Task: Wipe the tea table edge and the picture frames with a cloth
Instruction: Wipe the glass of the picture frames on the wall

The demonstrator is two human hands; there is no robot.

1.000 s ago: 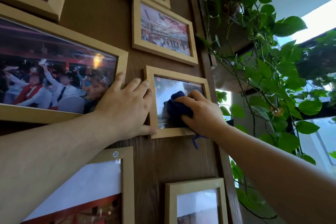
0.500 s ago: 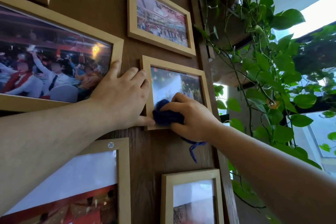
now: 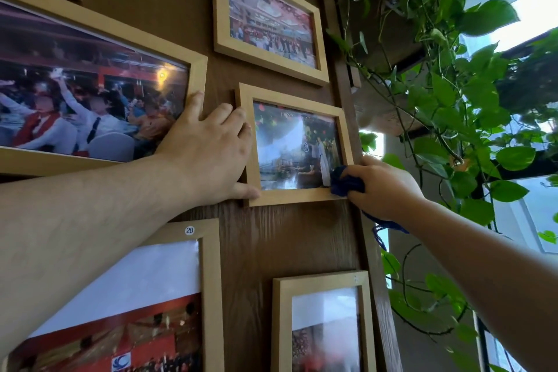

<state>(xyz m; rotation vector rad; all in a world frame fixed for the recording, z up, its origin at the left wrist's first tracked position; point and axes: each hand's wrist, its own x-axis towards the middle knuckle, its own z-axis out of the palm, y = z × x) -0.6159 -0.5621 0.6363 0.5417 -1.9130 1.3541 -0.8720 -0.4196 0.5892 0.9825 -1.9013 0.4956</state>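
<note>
A round white sticker [image 3: 189, 230] reading "20" sits on the top rail of the lower-left frame [image 3: 211, 287], below and left of the small frame [image 3: 290, 96] at the centre of a brown wooden wall panel [image 3: 287, 238]. A blue-and-white logo [image 3: 121, 362] shows in that lower-left photograph; its lettering cannot be read. The person's left hand [image 3: 205, 154] lies open and flat on the panel just left of the small frame, fingers spread, thumb under its lower-left corner and fingertips [image 3: 241, 118] touching its left rail. The right hand [image 3: 383, 187] is closed around a bunched dark blue cloth [image 3: 345, 181], pressing it on the small frame's lower-right corner, where glass meets wood; a loose end of the cloth hangs below the wrist. A wide frame [image 3: 197, 69] hangs left of the small frame, another frame [image 3: 320, 39] directly above it, and a third frame [image 3: 279, 326] below it. Trailing green vines [image 3: 453, 100] hang right of the small frame, against a bright window.
</note>
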